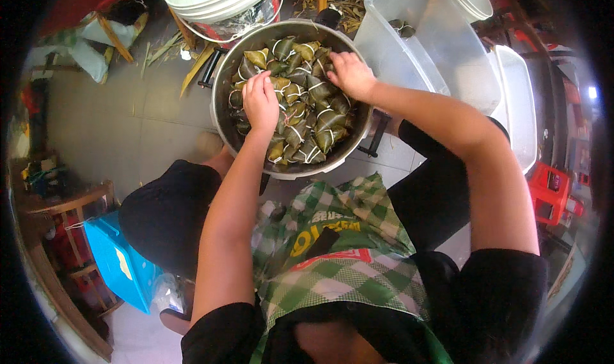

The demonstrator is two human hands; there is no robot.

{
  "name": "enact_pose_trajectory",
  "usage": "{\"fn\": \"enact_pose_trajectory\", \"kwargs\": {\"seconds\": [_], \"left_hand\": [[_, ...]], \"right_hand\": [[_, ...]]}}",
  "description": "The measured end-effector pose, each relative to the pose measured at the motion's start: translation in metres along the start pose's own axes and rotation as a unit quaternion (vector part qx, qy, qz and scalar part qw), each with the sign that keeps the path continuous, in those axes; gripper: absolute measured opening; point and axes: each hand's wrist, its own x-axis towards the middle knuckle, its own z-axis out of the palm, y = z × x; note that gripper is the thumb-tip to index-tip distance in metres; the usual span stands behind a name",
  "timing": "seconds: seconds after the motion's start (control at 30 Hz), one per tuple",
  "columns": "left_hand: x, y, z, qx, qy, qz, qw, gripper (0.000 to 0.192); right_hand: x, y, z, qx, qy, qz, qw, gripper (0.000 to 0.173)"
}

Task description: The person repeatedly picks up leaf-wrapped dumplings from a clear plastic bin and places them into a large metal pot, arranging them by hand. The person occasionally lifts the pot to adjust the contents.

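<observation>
A large round metal pot (220,95) with black side handles stands on the floor between my knees. Many leaf-wrapped rice dumplings (293,94), tied with white string, are heaped inside it; one shows pinkish string. My left hand (261,102) lies over the left part of the heap, fingers pointing away from me and close together. At the upper right, inside the pot's rim, my right hand (352,74) reaches down with bent fingers against the dumplings there. The undersides of both hands are hidden, so any grip on a dumpling cannot be made out.
Beyond the pot stand stacked white buckets (225,9). A translucent plastic bin (407,43) on the right holds a few dark dumplings (402,28). Dry leaves (352,9) litter the floor behind. A blue plastic container (122,263) is left of my leg; a red stool (549,191) stands far right.
</observation>
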Motion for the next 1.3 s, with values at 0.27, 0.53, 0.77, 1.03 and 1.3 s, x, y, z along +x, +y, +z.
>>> {"fn": "enact_pose_trajectory", "kwargs": {"seconds": [0.27, 0.53, 0.77, 1.03, 1.3], "left_hand": [[0.001, 0.021, 0.007, -0.025, 0.033, 0.017, 0.999, 0.028], [0.002, 0.070, 0.037, -0.071, -0.031, -0.001, 0.997, 0.025], [0.025, 0.086, 0.128, 0.022, -0.061, 0.038, 0.997, 0.028], [0.014, 0.091, 0.163, 0.226, -0.128, 0.066, 0.963, 0.039], [0.007, 0.087, 0.159, 0.190, -0.116, 0.130, 0.966, 0.040]], "right_hand": [[-0.008, 0.000, 0.061, 0.067, -0.028, 0.147, 0.986, 0.095], [0.040, -0.001, -0.079, 0.112, 0.049, 0.038, 0.992, 0.095], [-0.007, 0.073, -0.221, 0.125, 0.159, -0.021, 0.979, 0.047], [-0.137, 0.246, -0.137, 0.339, 0.209, 0.273, 0.876, 0.044], [-0.130, 0.329, 0.042, 0.166, 0.025, 0.342, 0.925, 0.054]]}}
